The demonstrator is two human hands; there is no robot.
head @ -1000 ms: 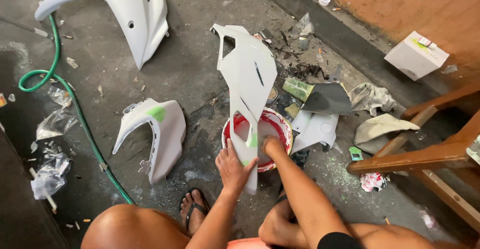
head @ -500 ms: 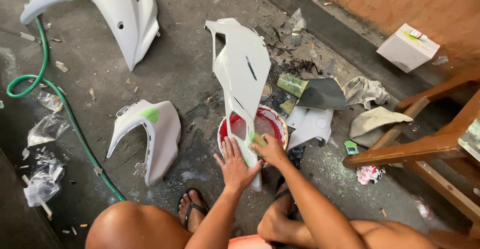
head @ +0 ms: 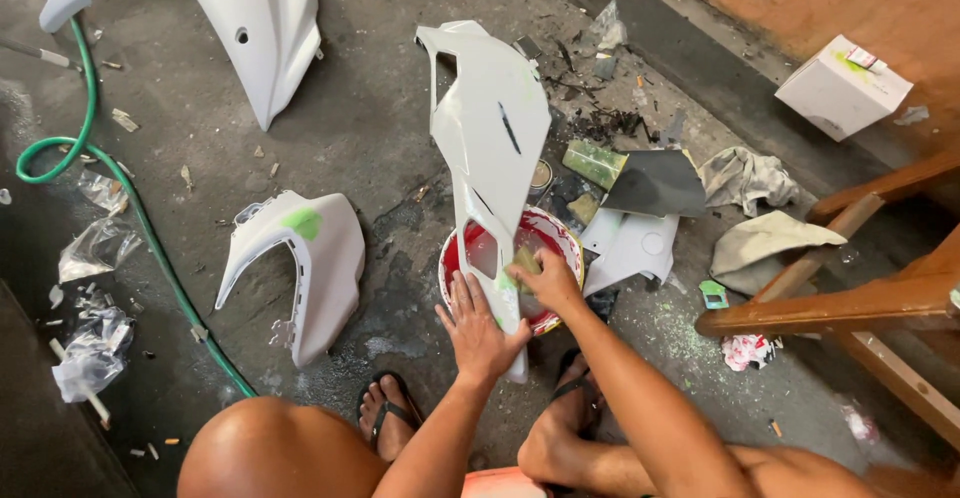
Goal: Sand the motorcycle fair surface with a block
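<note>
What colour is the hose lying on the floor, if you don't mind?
The hose is green, seen in the head view.

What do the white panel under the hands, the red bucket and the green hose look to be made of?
White panel: likely moulded plastic, matt primer-like coat, thin curved shell with cut-outs. Red bucket: probably plastic, glossy wet rim. Green hose: flexible rubber or vinyl, lying in a loop. Left hand presses the panel; right hand rubs it.
</note>
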